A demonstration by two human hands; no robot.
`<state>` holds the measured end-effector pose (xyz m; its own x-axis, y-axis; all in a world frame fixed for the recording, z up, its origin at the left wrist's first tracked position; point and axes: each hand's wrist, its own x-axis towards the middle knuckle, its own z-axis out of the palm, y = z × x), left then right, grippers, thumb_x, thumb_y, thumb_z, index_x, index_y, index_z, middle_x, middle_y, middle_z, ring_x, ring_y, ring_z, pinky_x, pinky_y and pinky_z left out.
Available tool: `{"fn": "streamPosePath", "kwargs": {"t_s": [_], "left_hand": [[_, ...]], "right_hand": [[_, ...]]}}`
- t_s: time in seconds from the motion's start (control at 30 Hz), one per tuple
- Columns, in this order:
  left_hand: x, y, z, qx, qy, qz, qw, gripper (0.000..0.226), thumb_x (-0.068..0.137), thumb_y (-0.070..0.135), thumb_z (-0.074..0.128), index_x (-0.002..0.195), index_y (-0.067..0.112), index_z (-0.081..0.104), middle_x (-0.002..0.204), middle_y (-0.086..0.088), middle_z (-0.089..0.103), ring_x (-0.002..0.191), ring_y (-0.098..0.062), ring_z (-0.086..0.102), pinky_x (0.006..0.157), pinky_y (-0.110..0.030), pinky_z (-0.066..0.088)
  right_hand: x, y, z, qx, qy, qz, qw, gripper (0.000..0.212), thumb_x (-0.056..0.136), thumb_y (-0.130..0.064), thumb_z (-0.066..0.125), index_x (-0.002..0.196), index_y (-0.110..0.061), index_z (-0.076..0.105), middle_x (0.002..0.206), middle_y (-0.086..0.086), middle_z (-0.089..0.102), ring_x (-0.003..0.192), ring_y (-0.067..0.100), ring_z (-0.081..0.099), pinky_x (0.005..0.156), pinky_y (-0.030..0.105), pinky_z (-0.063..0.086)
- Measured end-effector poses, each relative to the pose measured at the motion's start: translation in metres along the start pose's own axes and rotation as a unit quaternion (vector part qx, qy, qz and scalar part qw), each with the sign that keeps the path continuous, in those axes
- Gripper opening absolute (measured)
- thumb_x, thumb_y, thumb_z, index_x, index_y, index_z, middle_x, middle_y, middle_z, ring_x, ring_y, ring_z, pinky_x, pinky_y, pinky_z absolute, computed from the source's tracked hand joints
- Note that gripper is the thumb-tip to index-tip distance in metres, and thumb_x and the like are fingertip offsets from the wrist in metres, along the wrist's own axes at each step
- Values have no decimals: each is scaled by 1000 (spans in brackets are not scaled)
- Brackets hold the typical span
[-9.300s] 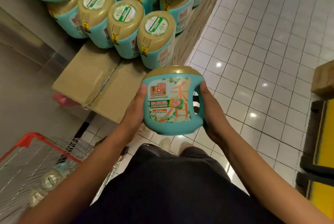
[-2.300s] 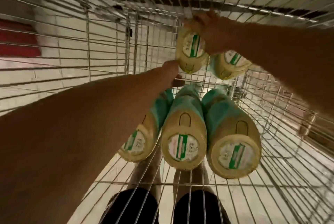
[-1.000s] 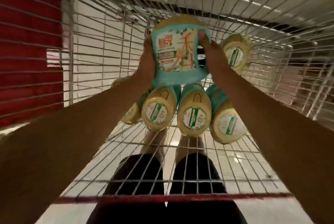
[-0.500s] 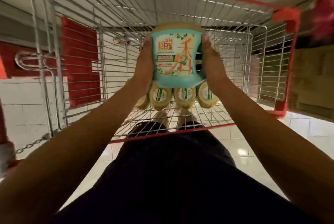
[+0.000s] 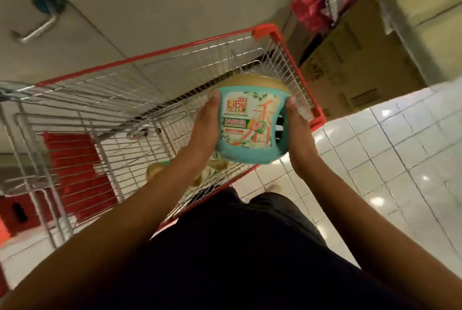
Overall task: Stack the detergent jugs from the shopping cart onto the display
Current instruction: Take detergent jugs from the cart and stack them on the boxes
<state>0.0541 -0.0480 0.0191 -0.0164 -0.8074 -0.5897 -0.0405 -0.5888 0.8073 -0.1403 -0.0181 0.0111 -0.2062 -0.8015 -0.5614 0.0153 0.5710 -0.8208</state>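
Jug upright, held above the cart at its near-right rim, clasped between both palms: left hand curved round the plain side, right hand round the handle side. Other jugs lie blurred on the cart floor, so unloading looks partway done. This one is not yet stacked; display out of view.

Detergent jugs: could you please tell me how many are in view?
3: the held jug between left hand and right hand; in the cart, a blurred jug left of the left forearm and another jug right of it. Others may be hidden.
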Motion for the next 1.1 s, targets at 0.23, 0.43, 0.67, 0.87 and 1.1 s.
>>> {"fn": "streamPosePath", "kwargs": {"t_s": [0.23, 0.43, 0.67, 0.87, 1.1], "left_hand": [[-40, 6, 158, 76, -96, 19, 992, 66, 110, 60, 31, 121, 12, 74, 105, -8, 81, 96, -22, 80, 78, -35, 65], [-84, -6, 292, 102, -208, 66, 971, 62, 112, 58, 28, 127, 17, 72, 112, -5, 81, 103, -21, 78, 87, -39, 66], [-111, -5, 416, 137, -299, 101, 939, 54, 111, 60, 30, 121, 30, 74, 115, -2, 80, 106, -20, 78, 89, -43, 65], [-104, -3, 506, 167, -369, 95, 909, 59, 109, 63, 30, 134, 25, 68, 122, 1, 78, 113, -18, 76, 86, -31, 64], [-72, 15, 620, 175, -388, 96, 900, 62, 105, 65, 34, 137, 23, 66, 124, 1, 78, 115, -17, 75, 87, -31, 63]], "right_hand": [[-47, 29, -156, 62, 100, 2, 993, 70, 99, -82, 29, 119, -31, 73, 107, -4, 80, 88, 22, 81, 68, 37, 67], [-92, 52, -289, 99, 174, -15, 980, 71, 104, -72, 27, 128, -19, 68, 111, 4, 78, 90, 21, 81, 69, 33, 66], [-124, 66, -403, 153, 249, -22, 956, 71, 106, -68, 28, 131, -12, 64, 116, 10, 76, 95, 25, 79, 79, 40, 67], [-119, 80, -481, 187, 300, -30, 935, 71, 107, -67, 27, 129, -12, 65, 116, 9, 75, 98, 24, 79, 83, 40, 66], [-67, 71, -580, 209, 317, -20, 925, 69, 107, -68, 27, 128, -15, 67, 114, 7, 76, 97, 21, 79, 79, 34, 65]]}}
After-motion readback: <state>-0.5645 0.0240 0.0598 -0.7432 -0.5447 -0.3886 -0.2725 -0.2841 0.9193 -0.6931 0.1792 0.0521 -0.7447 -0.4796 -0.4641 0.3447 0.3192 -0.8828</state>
